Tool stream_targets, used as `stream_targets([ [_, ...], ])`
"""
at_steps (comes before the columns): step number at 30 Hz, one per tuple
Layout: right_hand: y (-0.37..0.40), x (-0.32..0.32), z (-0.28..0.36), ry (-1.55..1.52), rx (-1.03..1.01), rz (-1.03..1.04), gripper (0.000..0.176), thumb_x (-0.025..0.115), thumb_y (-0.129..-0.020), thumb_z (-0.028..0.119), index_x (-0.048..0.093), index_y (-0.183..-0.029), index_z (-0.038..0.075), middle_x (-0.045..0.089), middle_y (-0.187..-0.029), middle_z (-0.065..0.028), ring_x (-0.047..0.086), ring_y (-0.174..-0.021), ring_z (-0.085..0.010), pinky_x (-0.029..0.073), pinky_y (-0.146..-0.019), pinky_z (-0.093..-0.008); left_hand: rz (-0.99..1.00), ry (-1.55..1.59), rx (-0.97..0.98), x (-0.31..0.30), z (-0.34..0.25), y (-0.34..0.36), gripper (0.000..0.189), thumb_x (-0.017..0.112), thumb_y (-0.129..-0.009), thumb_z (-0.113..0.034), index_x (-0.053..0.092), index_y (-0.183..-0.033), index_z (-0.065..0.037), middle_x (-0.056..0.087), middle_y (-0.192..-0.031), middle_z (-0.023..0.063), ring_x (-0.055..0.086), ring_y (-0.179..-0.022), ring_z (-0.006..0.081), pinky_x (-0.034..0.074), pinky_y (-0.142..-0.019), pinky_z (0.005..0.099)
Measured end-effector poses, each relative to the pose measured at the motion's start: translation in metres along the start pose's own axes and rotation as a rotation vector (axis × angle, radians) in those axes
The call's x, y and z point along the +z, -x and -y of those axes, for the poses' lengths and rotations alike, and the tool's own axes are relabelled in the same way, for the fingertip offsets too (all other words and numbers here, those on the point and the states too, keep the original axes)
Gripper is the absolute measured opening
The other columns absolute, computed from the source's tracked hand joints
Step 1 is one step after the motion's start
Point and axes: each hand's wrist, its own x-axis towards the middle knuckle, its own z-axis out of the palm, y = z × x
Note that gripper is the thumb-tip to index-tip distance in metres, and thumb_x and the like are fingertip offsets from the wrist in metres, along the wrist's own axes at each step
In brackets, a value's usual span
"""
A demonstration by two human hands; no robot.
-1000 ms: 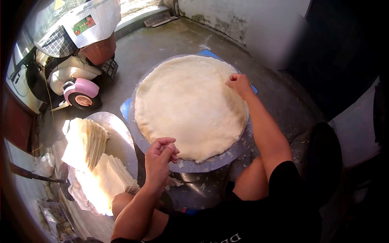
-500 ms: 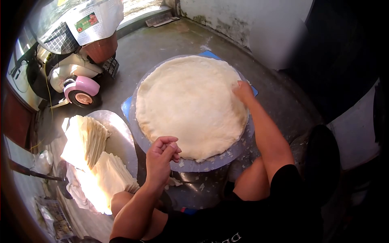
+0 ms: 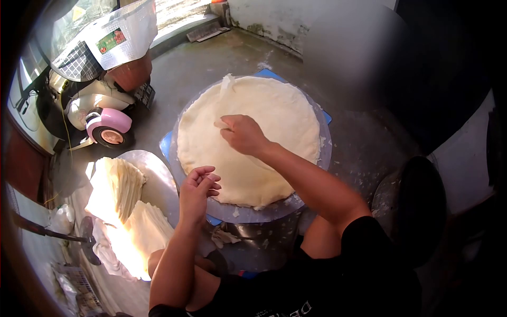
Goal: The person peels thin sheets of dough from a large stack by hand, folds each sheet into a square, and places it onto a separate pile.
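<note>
A wide, pale round of dough (image 3: pixel 269 111) lies on a grey round board (image 3: pixel 324 153) in front of me. My right hand (image 3: pixel 243 136) is closed in a pinch over its middle, on a thin dough sheet (image 3: pixel 227 91). That sheet's lifted edge runs up toward the far rim as a translucent fold; the rest of it is hard to tell from the dough beneath. By the near left edge of the round, my left hand (image 3: pixel 198 190) hovers with loosely bent fingers apart and nothing in them.
To my left, stacks of thin cut sheets (image 3: pixel 119 187) rest on another round board (image 3: pixel 158 169). Behind them stands a scooter with a white basket (image 3: pixel 119 37) and a pink-fendered wheel (image 3: pixel 110 127). A blue panel (image 3: pixel 269 73) shows under the main board. Dark round objects stand at right.
My right hand has moved from the right rim leftward over the middle, drawing a thin dough sheet with it. My left hand has shifted slightly left and up.
</note>
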Motion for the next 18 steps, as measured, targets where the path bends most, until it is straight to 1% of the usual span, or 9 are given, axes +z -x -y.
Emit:
stream_targets([
  [1,0.005,0.002,0.019,-0.016,-0.016,0.052,0.013,0.057,-0.086,0.014,0.059,-0.083,0.001,0.061,-0.074,-0.0221,0.06,-0.069,-0.0397,0.045,-0.063,-0.0468,-0.019,-0.046,0.009,-0.004,-0.001,-0.006,0.024,0.061,-0.096,-0.011,0.06,-0.118,-0.001,0.068,-0.096,0.0067,0.064,-0.079,0.0111,0.052,-0.069,0.0243],
  [2,0.011,0.007,0.033,-0.052,-0.068,0.059,0.012,0.057,-0.086,0.014,0.059,-0.083,0.002,0.061,-0.074,-0.0215,0.06,-0.07,-0.0399,0.045,-0.063,-0.0473,-0.021,-0.092,0.006,-0.013,0.003,-0.015,0.027,0.061,-0.095,-0.011,0.059,-0.12,-0.002,0.069,-0.102,0.0079,0.066,-0.086,0.0127,0.053,-0.072,0.0252],
  [3,0.018,0.011,0.047,-0.088,-0.122,0.067,0.011,0.057,-0.087,0.013,0.059,-0.083,0.002,0.061,-0.074,-0.021,0.06,-0.07,-0.0401,0.045,-0.063,-0.0479,-0.024,-0.095,0.01,-0.02,0.006,-0.024,0.027,0.061,-0.095,-0.011,0.059,-0.12,-0.002,0.069,-0.102,0.0079,0.066,-0.086,0.0127,0.053,-0.072,0.0252],
  [5,0.033,0.012,0.078,-0.126,-0.157,0.164,0.009,0.058,-0.087,0.012,0.06,-0.087,0.003,0.062,-0.075,-0.0204,0.061,-0.072,-0.0408,0.046,-0.064,-0.0475,-0.054,-0.175,0.049,-0.035,0.015,-0.042,0.029,0.062,-0.095,-0.012,0.058,-0.121,-0.002,0.069,-0.106,0.0077,0.067,-0.09,0.0135,0.054,-0.074,0.0269],
  [7,0.051,0.016,0.098,-0.174,-0.235,0.187,0.008,0.059,-0.087,0.011,0.062,-0.093,0.006,0.064,-0.076,-0.0182,0.063,-0.072,-0.0386,0.049,-0.065,-0.0454,-0.002,-0.191,0.116,-0.064,0.028,-0.058,0.032,0.063,-0.093,-0.01,0.057,-0.123,-0.002,0.069,-0.11,0.0067,0.068,-0.095,0.0178,0.056,-0.078,0.0309],
  [9,0.066,0.012,0.12,-0.133,-0.261,0.281,0.009,0.06,-0.086,0.01,0.064,-0.094,0.008,0.065,-0.076,-0.0161,0.064,-0.069,-0.0371,0.049,-0.064,-0.0452,-0.079,-0.496,0.465,-0.084,0.036,-0.065,0.04,0.062,-0.091,-0.009,0.056,-0.13,-0.002,0.068,-0.117,0.0107,0.066,-0.107,0.0259,0.055,-0.089,0.0359],
  [11,0.083,0.014,0.13,-0.175,-0.292,0.311,0.008,0.06,-0.085,0.011,0.065,-0.091,0.008,0.065,-0.073,-0.0161,0.064,-0.068,-0.0378,0.049,-0.063,-0.0466,-0.156,-0.704,0.682,-0.087,0.032,-0.064,0.041,0.062,-0.091,-0.008,0.055,-0.131,-0.002,0.067,-0.118,0.0117,0.065,-0.109,0.0267,0.054,-0.091,0.0362],
  [14,0.102,0.001,0.148,-0.218,-0.344,0.389,0.008,0.061,-0.084,0.012,0.065,-0.089,0.008,0.064,-0.069,-0.0159,0.064,-0.067,-0.0385,0.048,-0.062,-0.0478,-0.24,-0.871,0.842,-0.083,0.029,-0.061,0.042,0.061,-0.091,-0.007,0.055,-0.133,-0.002,0.067,-0.12,0.013,0.064,-0.112,0.0279,0.052,-0.094,0.0367],
  [18,0.12,-0.033,0.175,-0.239,-0.414,0.474,0.007,0.063,-0.083,0.014,0.063,-0.086,0.008,0.063,-0.067,-0.0167,0.064,-0.065,-0.0387,0.049,-0.06,-0.0466,-0.281,-0.973,0.925,-0.082,0.019,-0.051,0.044,0.06,-0.091,-0.006,0.054,-0.135,-0.003,0.066,-0.123,0.0148,0.062,-0.116,0.0295,0.05,-0.098,0.0374],
])
